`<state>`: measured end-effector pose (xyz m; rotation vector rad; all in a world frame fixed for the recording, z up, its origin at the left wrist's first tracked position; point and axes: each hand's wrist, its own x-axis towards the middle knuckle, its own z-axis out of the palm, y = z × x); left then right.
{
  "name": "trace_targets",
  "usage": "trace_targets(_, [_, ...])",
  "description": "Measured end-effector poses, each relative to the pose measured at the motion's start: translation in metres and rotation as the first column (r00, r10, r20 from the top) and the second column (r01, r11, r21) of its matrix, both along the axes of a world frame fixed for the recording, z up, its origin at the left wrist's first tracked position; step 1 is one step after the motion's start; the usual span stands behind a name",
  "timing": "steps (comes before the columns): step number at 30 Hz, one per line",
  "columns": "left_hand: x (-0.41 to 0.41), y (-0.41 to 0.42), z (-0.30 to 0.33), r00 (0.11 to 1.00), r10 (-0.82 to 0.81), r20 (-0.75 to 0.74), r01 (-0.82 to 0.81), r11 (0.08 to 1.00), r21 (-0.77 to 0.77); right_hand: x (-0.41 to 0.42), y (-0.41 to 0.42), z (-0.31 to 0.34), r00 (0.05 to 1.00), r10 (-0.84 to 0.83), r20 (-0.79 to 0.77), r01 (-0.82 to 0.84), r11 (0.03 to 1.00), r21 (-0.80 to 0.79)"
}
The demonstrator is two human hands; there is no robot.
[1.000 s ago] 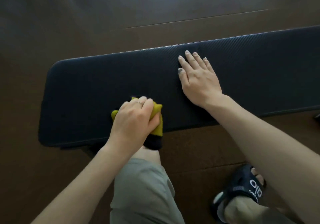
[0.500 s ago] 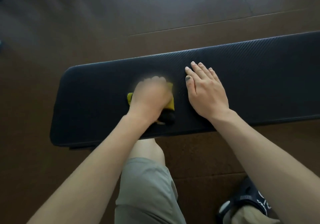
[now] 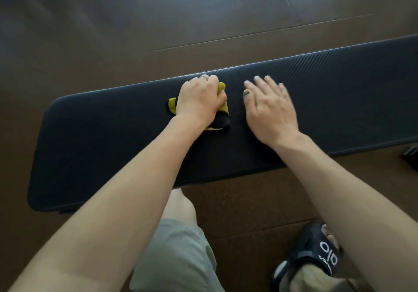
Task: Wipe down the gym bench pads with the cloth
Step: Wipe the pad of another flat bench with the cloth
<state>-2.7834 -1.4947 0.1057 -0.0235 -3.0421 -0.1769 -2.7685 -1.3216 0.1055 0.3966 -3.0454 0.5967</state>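
Observation:
A long black textured bench pad (image 3: 101, 147) runs across the view from lower left to upper right. My left hand (image 3: 200, 99) grips a bunched yellow and black cloth (image 3: 173, 105) and presses it on the pad near the far edge. A ring shows on one of its fingers. My right hand (image 3: 270, 108) lies flat on the pad just right of the cloth, fingers straight and slightly spread.
Dark brown floor mats (image 3: 203, 20) surround the bench. My knee in grey shorts (image 3: 178, 253) is below the pad's near edge. My foot in a black slide sandal (image 3: 316, 255) stands at the lower right. A dark object (image 3: 410, 156) sits at the right edge.
My left hand has swept the cloth from the pad's near edge up across it to the far edge. My right hand has stayed flat on the pad.

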Motion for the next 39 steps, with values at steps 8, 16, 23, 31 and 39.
trace_targets(8, [0.073,0.009,-0.006,0.914,-0.368,-0.17,0.386,0.918,0.091,-0.005,0.041,-0.013,0.998,-0.065,0.018,0.062,0.988,0.142])
trace_targets(16, [-0.049,0.034,0.0,0.998,-0.056,0.012,0.056,0.998,0.017,-0.009,0.041,-0.02,0.996,-0.076,-0.046,0.081,0.991,0.104])
trace_targets(23, [0.1,0.044,-0.003,0.922,-0.367,-0.121,0.381,0.917,0.116,-0.005,0.042,-0.021,0.991,-0.087,-0.101,0.092,0.995,0.046])
trace_targets(31, [-0.061,0.058,-0.006,0.997,-0.07,-0.028,0.072,0.995,0.069,-0.01,0.042,-0.022,0.985,-0.113,-0.128,0.113,0.994,-0.012])
trace_targets(39, [0.075,0.046,-0.001,0.922,-0.37,-0.116,0.385,0.907,0.172,-0.004,0.043,-0.022,0.985,-0.11,-0.132,0.107,0.994,-0.033])
